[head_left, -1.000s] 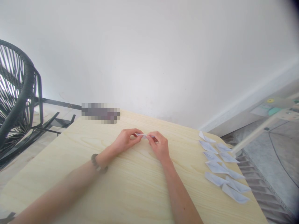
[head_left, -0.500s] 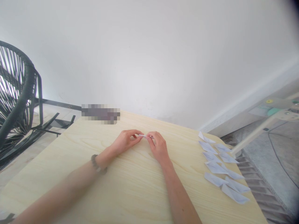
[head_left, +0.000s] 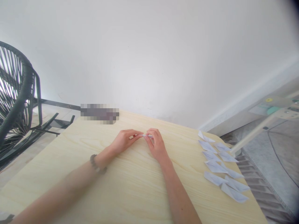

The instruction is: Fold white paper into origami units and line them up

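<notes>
A small, narrow piece of folded white paper [head_left: 145,135] is held up between my two hands over the middle of the table. My left hand [head_left: 126,139], with a dark beaded bracelet on its wrist, pinches the paper's left end between thumb and fingertips. At the other end, my right hand [head_left: 156,143] grips it with thumb and bent fingers, which hide part of the paper. Seen nearly edge-on, its exact folded shape cannot be made out.
Several folded white paper pieces [head_left: 215,166] lie in rows along the right side of the wooden table [head_left: 130,186]. A blurred-out dark object [head_left: 99,112] sits at the back left edge. A black woven chair [head_left: 23,90] stands left; a pale wall [head_left: 149,62] rises behind.
My right fingers have shifted slightly along the paper, and a little more of it shows between my hands. Both hands keep their hold.
</notes>
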Tool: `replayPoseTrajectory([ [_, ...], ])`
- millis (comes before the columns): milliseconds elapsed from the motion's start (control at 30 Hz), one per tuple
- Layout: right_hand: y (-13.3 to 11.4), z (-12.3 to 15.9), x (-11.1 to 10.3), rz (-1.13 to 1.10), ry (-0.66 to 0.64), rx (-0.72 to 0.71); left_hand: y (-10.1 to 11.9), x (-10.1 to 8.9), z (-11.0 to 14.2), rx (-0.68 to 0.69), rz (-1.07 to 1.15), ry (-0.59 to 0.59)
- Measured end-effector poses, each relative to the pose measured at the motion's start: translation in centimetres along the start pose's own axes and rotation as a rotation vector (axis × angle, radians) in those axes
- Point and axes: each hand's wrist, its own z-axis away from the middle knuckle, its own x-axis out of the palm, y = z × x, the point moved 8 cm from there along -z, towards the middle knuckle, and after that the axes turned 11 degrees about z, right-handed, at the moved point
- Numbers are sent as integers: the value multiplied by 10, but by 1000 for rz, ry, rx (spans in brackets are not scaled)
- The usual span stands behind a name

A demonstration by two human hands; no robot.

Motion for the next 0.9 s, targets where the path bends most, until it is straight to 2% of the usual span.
replayPoseTrajectory([
  [367,-3,1,2,16,-22,-35,7,4,-2,-41,16,-54],
  [633,16,0,0,-96,29,138,-5,-7,-3,-138,3,25],
  [733,15,0,0,-109,12,122,-5,-4,-3,-159,53,-13],
  [900,5,0,0,-111,-8,53,3,5,-2,-105,42,-96],
])
